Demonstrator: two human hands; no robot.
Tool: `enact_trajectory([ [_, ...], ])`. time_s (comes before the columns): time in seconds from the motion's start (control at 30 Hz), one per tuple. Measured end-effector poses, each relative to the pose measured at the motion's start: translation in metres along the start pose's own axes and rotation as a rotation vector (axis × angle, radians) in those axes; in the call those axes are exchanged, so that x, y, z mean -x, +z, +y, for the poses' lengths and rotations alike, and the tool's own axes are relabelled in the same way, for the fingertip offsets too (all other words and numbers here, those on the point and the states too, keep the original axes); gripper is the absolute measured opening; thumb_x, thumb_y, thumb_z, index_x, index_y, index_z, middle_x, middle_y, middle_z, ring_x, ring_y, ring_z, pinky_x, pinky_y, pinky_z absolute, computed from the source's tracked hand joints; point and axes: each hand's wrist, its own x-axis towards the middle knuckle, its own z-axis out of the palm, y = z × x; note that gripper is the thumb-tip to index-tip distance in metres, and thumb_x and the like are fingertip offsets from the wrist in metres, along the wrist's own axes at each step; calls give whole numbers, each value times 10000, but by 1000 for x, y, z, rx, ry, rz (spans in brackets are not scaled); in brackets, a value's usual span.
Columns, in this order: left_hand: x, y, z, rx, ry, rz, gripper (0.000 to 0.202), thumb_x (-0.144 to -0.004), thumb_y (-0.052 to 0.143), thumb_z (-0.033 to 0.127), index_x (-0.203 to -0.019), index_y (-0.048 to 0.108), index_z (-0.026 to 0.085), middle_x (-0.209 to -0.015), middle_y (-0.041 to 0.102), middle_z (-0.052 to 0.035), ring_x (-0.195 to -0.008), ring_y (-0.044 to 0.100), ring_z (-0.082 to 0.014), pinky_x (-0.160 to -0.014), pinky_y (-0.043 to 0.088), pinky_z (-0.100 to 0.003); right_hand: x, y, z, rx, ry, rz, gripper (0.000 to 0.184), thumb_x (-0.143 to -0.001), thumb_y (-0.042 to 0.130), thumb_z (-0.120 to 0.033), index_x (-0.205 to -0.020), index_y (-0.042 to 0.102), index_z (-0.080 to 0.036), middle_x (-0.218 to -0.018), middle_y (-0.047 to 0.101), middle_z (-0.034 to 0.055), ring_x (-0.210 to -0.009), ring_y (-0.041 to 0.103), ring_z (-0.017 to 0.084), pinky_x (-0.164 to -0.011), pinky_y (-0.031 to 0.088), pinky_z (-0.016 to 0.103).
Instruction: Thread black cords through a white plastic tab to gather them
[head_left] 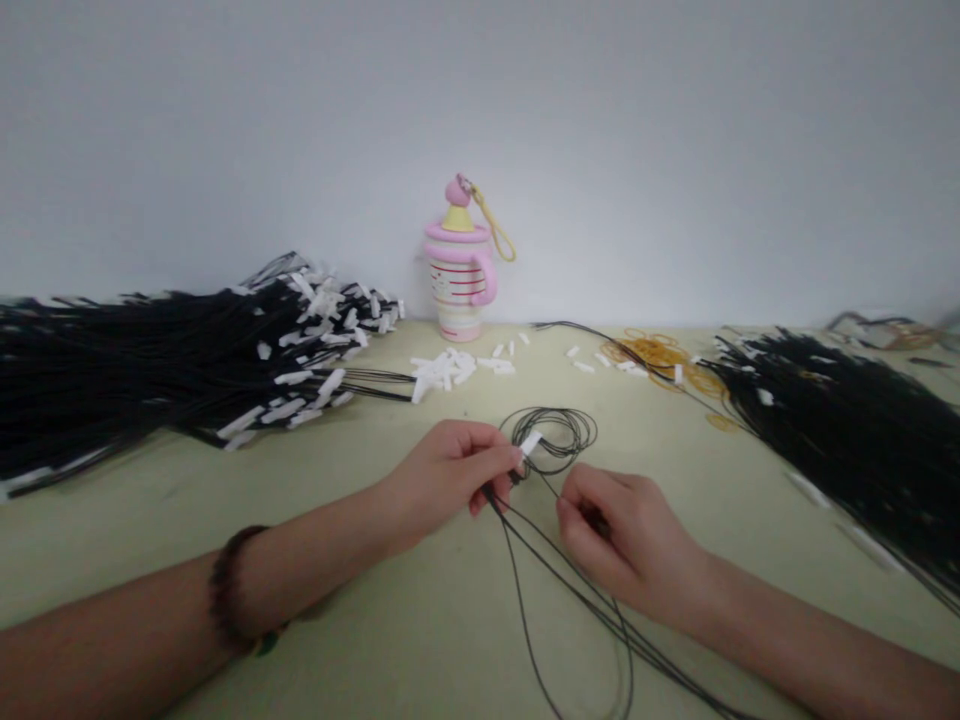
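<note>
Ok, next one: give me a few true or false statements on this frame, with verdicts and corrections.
1. The left hand pinches the coiled black cable. True.
2. The right hand is spread flat. False: the right hand is curled, with a cable strand running to its fingers.
3. A cup with a pink rim stands near the wall. True.
4. A bracelet circles the right wrist. False: the dark bracelet is on the left wrist.
5. Small white pieces lie in front of the cup. True.

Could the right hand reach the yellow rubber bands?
Probably yes: the yellow rubber bands lie beyond the right hand, nothing tall between, though black wires cross them and it seems to pinch a strand.
</note>
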Motion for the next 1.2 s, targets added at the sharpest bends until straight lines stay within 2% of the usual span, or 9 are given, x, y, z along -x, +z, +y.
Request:
enact_trajectory([
  [0.23,1,0,0,78,-5,5,225,-731,476,331,-663,549,130,-519,513,22,-452,451,-61,-399,317,-157,3,2,1,-26,-63,-11,122,-695,408,-105,-608,358,-175,-508,366,-45,-468,343,65,-464,254,191],
  [0.73,0,0,-1,69,0,13,225,-731,479,328,-663,552,127,-508,508,28,-430,430,-52,-402,316,-159,5,1,1,-48,-45,51,133,-699,390,-90,-604,353,-175,-502,345,-48,-454,333,60,-454,247,187],
  [1.2,1,0,-1,39,2,7,220,-737,480,327,-659,553,134,-502,520,33,-435,442,-53,-401,314,-153,3,2,3,-13,-12,24,121,-726,383,-109,-620,376,-168,-520,377,-42,-476,351,62,-471,254,187],
])
